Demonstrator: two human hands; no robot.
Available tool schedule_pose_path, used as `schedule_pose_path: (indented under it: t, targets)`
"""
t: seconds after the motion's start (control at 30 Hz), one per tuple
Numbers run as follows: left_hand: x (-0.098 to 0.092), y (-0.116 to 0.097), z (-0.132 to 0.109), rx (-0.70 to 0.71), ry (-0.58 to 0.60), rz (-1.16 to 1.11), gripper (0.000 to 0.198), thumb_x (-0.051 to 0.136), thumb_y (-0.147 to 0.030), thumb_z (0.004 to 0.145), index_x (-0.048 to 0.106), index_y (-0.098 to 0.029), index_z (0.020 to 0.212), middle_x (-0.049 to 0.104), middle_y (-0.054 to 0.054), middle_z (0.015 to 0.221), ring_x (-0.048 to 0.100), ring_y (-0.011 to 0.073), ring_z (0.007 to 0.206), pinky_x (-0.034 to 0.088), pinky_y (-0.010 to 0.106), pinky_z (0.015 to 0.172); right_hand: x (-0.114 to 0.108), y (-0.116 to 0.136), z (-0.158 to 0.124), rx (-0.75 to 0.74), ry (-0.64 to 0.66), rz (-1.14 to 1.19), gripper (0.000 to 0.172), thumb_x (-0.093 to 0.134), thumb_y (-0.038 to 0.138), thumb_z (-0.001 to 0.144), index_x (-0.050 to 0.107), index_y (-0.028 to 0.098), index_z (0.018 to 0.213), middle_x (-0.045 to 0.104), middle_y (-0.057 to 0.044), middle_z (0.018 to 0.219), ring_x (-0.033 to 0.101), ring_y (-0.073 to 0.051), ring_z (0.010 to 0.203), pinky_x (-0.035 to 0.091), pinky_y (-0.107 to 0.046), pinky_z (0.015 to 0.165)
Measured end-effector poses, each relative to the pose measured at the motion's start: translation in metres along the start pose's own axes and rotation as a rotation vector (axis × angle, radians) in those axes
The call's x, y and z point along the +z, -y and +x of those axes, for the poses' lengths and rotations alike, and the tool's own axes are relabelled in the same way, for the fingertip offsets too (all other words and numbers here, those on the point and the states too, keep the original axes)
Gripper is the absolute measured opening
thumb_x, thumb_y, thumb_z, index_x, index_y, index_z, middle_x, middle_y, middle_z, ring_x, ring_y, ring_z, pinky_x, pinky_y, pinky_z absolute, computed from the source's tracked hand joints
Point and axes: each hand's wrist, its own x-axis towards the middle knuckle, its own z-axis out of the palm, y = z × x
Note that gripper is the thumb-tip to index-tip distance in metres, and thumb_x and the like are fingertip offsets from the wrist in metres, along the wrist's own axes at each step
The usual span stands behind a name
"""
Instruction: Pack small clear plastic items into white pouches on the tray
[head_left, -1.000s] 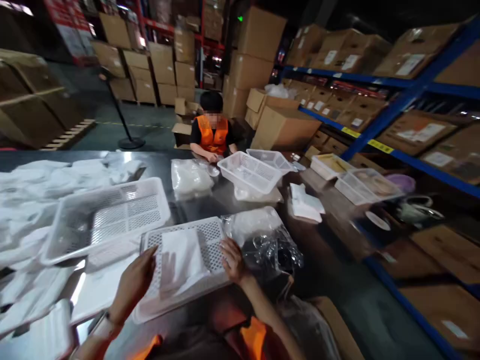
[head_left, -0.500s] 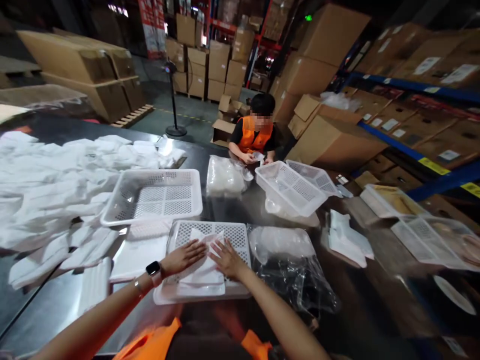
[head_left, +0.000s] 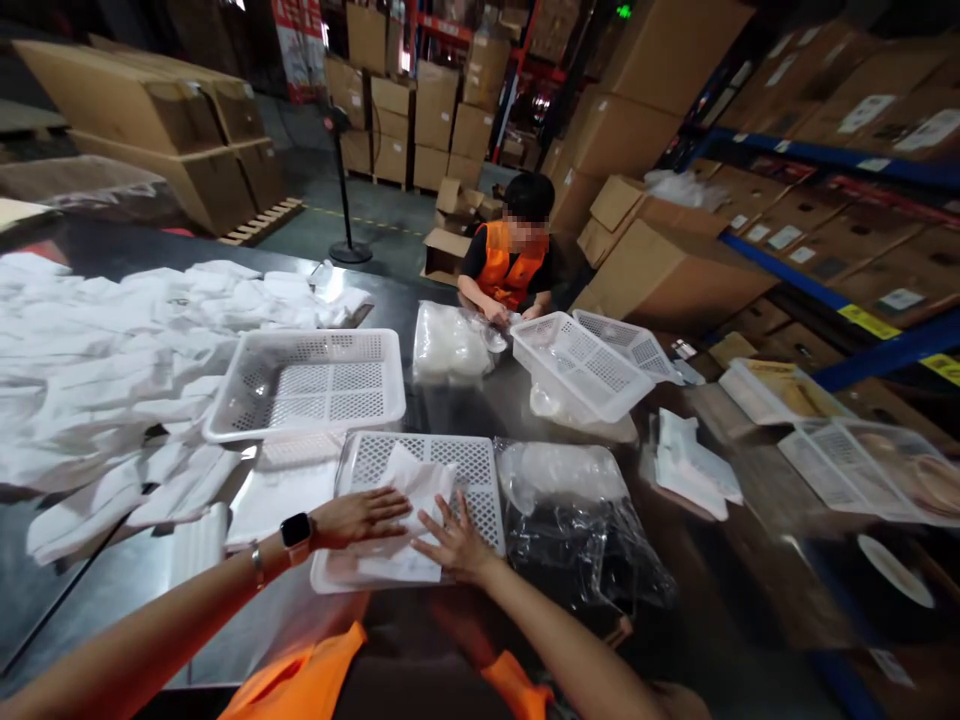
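A folded white cloth [head_left: 409, 500] lies on an upturned white perforated basket [head_left: 465, 465] at the near table edge. My left hand [head_left: 360, 518], with a smartwatch on the wrist, rests flat on the cloth's left part, fingers stretched out. My right hand [head_left: 450, 540] lies spread on the cloth's right edge and the basket. Neither hand grips anything.
An empty white basket [head_left: 307, 385] stands behind, white cloths [head_left: 112, 360] heaped to its left. Clear plastic bags [head_left: 577, 520] lie to the right. Across the dark table a person in an orange vest [head_left: 510, 270] works beside more baskets [head_left: 581, 370]. Cardboard boxes and blue shelving surround.
The view swung left, then steadied. My hands came together from the basket's sides onto the cloth, then slid slightly toward me; the cloth's top corner now lies more unfolded.
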Motion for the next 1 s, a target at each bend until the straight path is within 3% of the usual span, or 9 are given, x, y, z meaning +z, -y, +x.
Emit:
schedule_pose_path:
  t: [0.2,0.33,0.43,0.5,0.53,0.6,0.67,0.8,1.0]
  targets:
    - [0.01,0.002,-0.013,-0.108,0.004,-0.001,0.067,0.055,-0.014,0.084,0.04,-0.029,0.147,0.039,0.01,0.153,0.037,0.0275,0.142,0.028,0.05,0.118,-0.003,-0.011,-0.001,0.011,0.009,0.044,0.052,0.053,0.022,0.088,0.051,0.032,0.139,0.051,-0.01,0.145,0.027,-0.036,0.144,0.022,-0.074,0.109]
    - [0.026,-0.003,-0.016,-0.216,-0.084,-0.041,0.059,0.045,-0.012,0.086,0.046,-0.03,0.143,0.042,0.011,0.152,0.039,0.0276,0.14,0.026,0.058,0.117,-0.011,-0.019,0.0,0.121,-0.068,0.275,0.044,0.049,0.034,0.092,0.057,0.022,0.134,0.056,-0.011,0.14,0.034,-0.028,0.143,0.023,-0.063,0.116]
    - [0.033,-0.012,-0.01,-0.403,-0.275,-0.261,0.041,0.037,-0.024,0.096,0.058,-0.027,0.132,0.054,0.009,0.143,0.05,0.0256,0.132,0.032,0.054,0.115,-0.012,-0.017,0.007,0.289,-0.286,0.508,0.04,0.042,0.039,0.096,0.07,0.018,0.115,0.069,-0.014,0.12,0.059,-0.026,0.123,0.039,-0.055,0.11]
    - [0.034,-0.019,-0.001,-0.626,-0.485,-0.461,0.041,0.032,-0.037,0.099,0.064,-0.023,0.121,0.065,0.01,0.128,0.061,0.0236,0.118,0.046,0.046,0.105,-0.011,-0.011,0.014,0.516,-0.471,0.584,0.047,0.041,0.049,0.095,0.076,0.017,0.093,0.076,-0.013,0.095,0.071,-0.025,0.095,0.054,-0.046,0.091]
    - [0.033,-0.022,0.005,-0.746,-0.607,-0.529,0.045,0.032,-0.045,0.099,0.067,-0.021,0.114,0.069,0.01,0.119,0.065,0.0232,0.11,0.052,0.042,0.098,-0.011,-0.008,0.019,0.637,-0.554,0.591,0.052,0.042,0.054,0.094,0.075,0.017,0.08,0.075,-0.011,0.079,0.071,-0.023,0.079,0.058,-0.04,0.077]
    - [0.032,-0.026,0.018,-0.929,-0.809,-0.572,0.054,0.035,-0.061,0.094,0.07,-0.019,0.096,0.073,0.01,0.103,0.068,0.0241,0.096,0.056,0.038,0.084,-0.01,-0.003,0.03,0.816,-0.666,0.566,0.061,0.039,0.062,0.092,0.065,0.017,0.059,0.064,-0.005,0.054,0.06,-0.018,0.054,0.051,-0.029,0.053]
    - [0.031,-0.027,0.03,-1.027,-0.92,-0.533,0.059,0.036,-0.069,0.09,0.066,-0.019,0.077,0.072,0.007,0.083,0.067,0.0234,0.081,0.056,0.035,0.072,-0.01,0.001,0.04,0.907,-0.721,0.514,0.064,0.036,0.065,0.091,0.054,0.019,0.051,0.051,-0.001,0.044,0.048,-0.015,0.044,0.041,-0.026,0.043]
    - [0.031,-0.026,0.048,-1.105,-0.937,-0.474,0.052,0.031,-0.059,0.095,0.051,-0.022,0.064,0.056,0.0,0.056,0.055,0.0171,0.053,0.046,0.029,0.054,-0.011,0.003,0.055,1.028,-0.804,0.413,0.062,0.029,0.065,0.094,0.05,0.022,0.054,0.053,-0.002,0.047,0.046,-0.015,0.046,0.038,-0.027,0.046]
    - [0.032,-0.02,0.053,-1.142,-0.885,-0.35,0.036,0.03,-0.045,0.094,0.046,-0.025,0.068,0.056,0.002,0.059,0.054,0.0184,0.054,0.038,0.031,0.055,-0.003,0.0,0.064,1.142,-0.844,0.22,0.065,0.018,0.066,0.095,0.056,0.023,0.063,0.065,-0.01,0.059,0.056,-0.021,0.051,0.039,-0.031,0.052]
